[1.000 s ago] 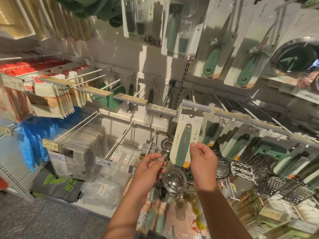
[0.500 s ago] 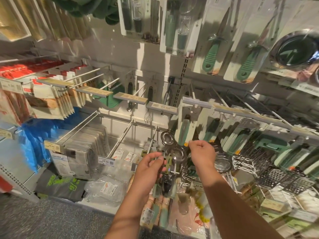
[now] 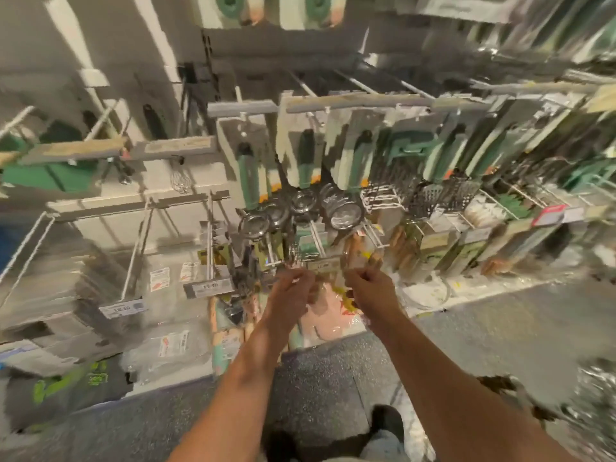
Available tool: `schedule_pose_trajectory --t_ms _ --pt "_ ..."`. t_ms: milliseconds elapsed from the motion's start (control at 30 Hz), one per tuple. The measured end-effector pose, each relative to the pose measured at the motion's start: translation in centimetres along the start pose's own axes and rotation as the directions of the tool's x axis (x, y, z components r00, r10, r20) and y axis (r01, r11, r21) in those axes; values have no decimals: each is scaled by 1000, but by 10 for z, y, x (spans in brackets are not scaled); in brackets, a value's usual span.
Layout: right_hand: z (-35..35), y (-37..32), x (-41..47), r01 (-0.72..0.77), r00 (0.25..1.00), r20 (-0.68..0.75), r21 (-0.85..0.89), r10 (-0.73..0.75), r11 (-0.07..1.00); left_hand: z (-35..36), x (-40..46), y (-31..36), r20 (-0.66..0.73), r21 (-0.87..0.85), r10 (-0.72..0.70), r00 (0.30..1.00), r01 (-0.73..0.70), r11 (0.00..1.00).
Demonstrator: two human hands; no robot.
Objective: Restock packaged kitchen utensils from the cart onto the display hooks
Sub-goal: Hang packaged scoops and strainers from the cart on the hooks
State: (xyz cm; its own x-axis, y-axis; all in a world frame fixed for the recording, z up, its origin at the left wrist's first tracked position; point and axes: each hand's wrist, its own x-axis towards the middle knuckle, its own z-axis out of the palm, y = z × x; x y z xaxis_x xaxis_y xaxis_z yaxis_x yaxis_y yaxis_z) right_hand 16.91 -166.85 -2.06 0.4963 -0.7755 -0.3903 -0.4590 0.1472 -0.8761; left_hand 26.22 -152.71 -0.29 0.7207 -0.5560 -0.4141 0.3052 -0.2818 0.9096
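A shop aisle: carded green-handled utensils point(image 3: 248, 175) on display hooks point(image 3: 133, 255), price tags point(image 3: 124, 307) along rails, speckled floor point(image 3: 316, 378).

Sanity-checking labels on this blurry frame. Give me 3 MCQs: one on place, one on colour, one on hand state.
1. Where are both hands?
A. At the top row of hooks
B. At a price tag on a low hook, below the round metal strainers
C. On the floor

2. What colour are the handles of the hanging utensils above the strainers?
A. Red
B. Green
C. Blue

3. How are the fingers?
A. Curled, pinching at something small
B. Spread flat
C. Out of view

Answers:
1 B: the left hand and right hand meet at the price tag under the strainers.
2 B: the handles are green.
3 A: both hands' fingers curl inward; what they pinch is blurred.
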Motion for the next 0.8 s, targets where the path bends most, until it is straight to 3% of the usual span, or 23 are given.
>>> schedule_pose_trajectory --t_ms 300,467,600,733,800 --pt "-176 78 -16 -95 965 -218 235 148 967 174 -6 -22 240 262 -103 965 38 964" --pt "-304 152 -25 -157 879 -370 368 299 917 321 -35 -42 420 441 -149 895 -58 895" --pt "-401 236 -37 -121 801 -483 450 355 885 429 -69 -71 512 528 -203 834 -119 841" --pt "-471 277 -73 -144 668 -563 543 486 827 519 -102 -105 562 616 -305 769 -143 775" --pt "-498 288 -89 -122 568 -614 597 549 793 557 -117 -114 601 629 -305 739 -201 751"
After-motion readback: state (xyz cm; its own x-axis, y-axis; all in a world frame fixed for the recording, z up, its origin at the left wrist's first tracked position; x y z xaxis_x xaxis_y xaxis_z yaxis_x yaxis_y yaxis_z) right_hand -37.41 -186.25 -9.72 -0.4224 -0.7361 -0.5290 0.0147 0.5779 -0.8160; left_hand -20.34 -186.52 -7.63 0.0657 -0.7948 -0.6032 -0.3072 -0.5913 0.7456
